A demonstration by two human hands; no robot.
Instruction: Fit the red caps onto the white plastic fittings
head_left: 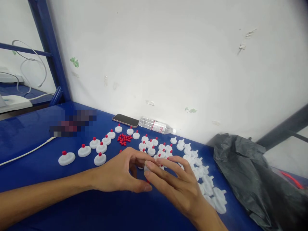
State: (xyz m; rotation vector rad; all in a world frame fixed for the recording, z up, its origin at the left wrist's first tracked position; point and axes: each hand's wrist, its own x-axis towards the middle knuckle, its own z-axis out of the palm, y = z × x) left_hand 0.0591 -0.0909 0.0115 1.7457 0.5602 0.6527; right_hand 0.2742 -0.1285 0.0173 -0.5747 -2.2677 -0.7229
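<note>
My left hand (120, 171) and my right hand (176, 186) meet above the blue table (108, 208), fingers curled towards each other. Between the fingertips is a white disc-shaped piece (145, 168), largely hidden by them. A bit of red (148, 182) shows by my left thumb tip. Beyond and to the left stand several white discs with red caps (66, 158) on their stems. More capped discs (151, 150) cluster just behind my hands. A pile of loose red caps (124, 139) lies between these groups. Beside my right hand, uncapped white discs (207, 184) with bare stems lie in overlapping rows.
A phone (125, 120) and a plastic bottle (156, 125) lie along the white wall (168, 57). At right is a crumpled dark plastic bag (250, 179). A white cable (29, 152) runs to a blurred-out item (72, 123) at left. A blue metal frame (51, 48) rises behind it.
</note>
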